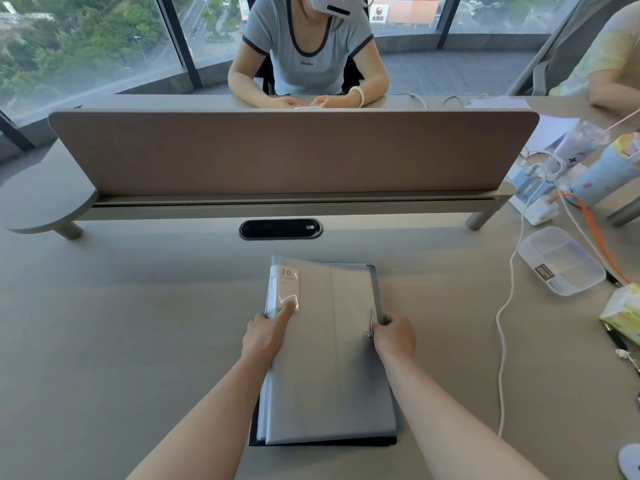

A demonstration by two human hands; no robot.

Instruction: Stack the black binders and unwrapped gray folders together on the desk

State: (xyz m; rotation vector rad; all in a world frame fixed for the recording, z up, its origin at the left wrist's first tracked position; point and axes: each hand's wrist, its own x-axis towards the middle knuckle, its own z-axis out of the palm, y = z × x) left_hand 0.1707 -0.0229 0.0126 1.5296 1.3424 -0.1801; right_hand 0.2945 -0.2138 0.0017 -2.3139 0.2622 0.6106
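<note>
A pile of gray folders lies in the middle of the desk, on top of a black binder whose dark edge shows along the near and left sides. The top folder is in shiny clear wrap and bears a white label reading "20". My left hand grips the pile's left edge, thumb pressing on top near the label. My right hand holds the right edge, fingers curled around it.
A brown divider screen stands across the desk behind a cable port. At right lie a clear plastic box, white and orange cables, chargers, cups and a tissue pack. A person sits opposite.
</note>
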